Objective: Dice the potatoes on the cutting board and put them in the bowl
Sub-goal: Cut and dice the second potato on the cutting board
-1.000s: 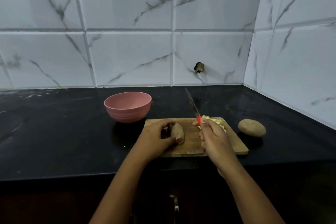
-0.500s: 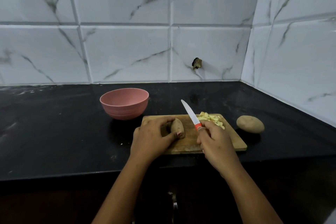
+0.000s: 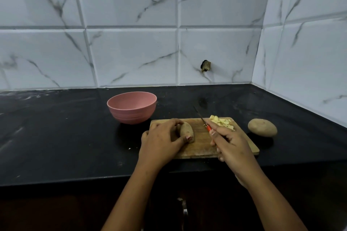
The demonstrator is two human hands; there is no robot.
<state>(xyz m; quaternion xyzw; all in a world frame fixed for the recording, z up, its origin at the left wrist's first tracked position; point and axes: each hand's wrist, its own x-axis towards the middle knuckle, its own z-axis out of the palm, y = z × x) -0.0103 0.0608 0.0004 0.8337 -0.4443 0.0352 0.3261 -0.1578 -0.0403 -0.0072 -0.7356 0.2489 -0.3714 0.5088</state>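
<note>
I see the black counter [image 3: 56, 137] running under a marble-tiled wall [image 3: 131, 52], and everything I need sits toward its right half. The wooden cutting board [image 3: 201, 148] lies near the front edge, with the pink bowl [image 3: 132, 107] just behind its left corner; I cannot see anything inside it. A whole potato [image 3: 262, 127] waits on the counter just beside the board's right end.

My left hand [image 3: 161, 144] is curled around a potato piece [image 3: 186, 131] on the board, fingers and thumb pinching it from either side. My right hand [image 3: 231, 144] is closed on the red handle of the knife [image 3: 202, 119], whose thin blade points away and up, clear of the board. A small heap of diced potato [image 3: 221, 122] sits at the board's far right corner, beside the blade.

I judge the step in hand to be cutting this piece. To do it well I would tuck the left fingertips back, keep the piece pressed flat so it cannot roll, and bring the blade down squarely beside the knuckles.
</note>
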